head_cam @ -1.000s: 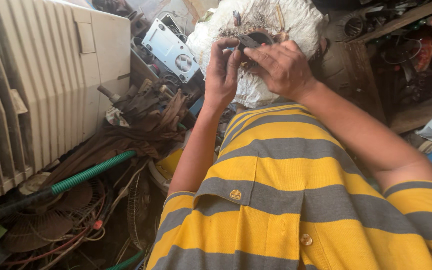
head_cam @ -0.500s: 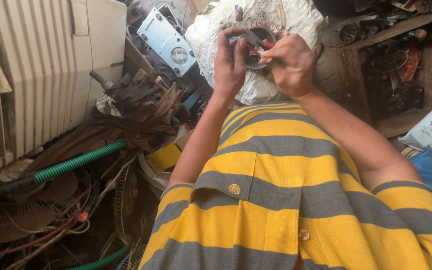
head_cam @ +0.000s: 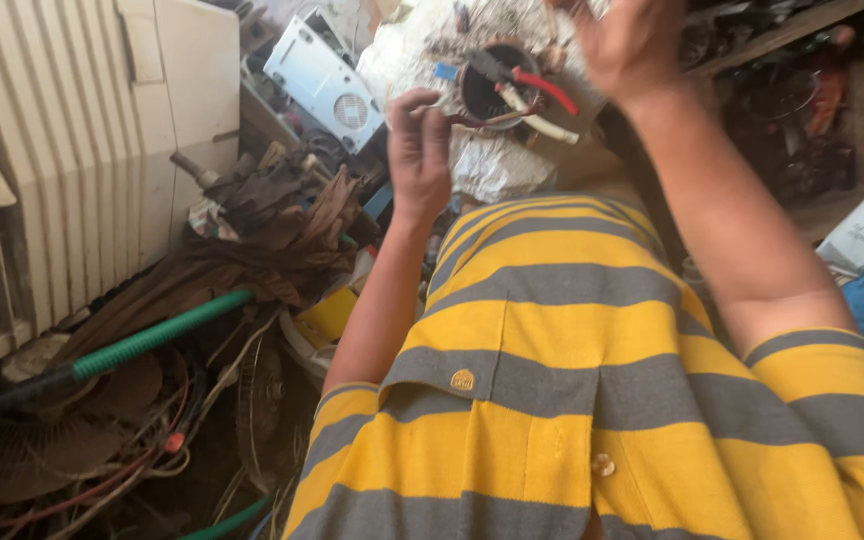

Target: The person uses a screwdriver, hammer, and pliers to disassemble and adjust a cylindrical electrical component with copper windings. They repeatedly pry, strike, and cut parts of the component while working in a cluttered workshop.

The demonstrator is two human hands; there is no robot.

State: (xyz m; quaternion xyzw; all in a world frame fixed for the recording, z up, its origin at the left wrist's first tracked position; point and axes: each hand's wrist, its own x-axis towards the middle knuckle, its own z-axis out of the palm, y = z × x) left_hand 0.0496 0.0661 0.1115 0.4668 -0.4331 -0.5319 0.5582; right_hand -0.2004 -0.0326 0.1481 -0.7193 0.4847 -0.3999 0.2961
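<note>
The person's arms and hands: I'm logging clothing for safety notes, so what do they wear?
Both forearms are bare, and the left hand and right hand wear no gloves. Short sleeves of a yellow and grey striped shirt with buttons end above the elbows.

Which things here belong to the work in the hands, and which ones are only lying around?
In the work:
- left hand, on the motor wires
- right hand, raised
- round motor part
- red wire

Lying about:
- green hose
- white ribbed casing
- white box with a grille
- fan guard
</note>
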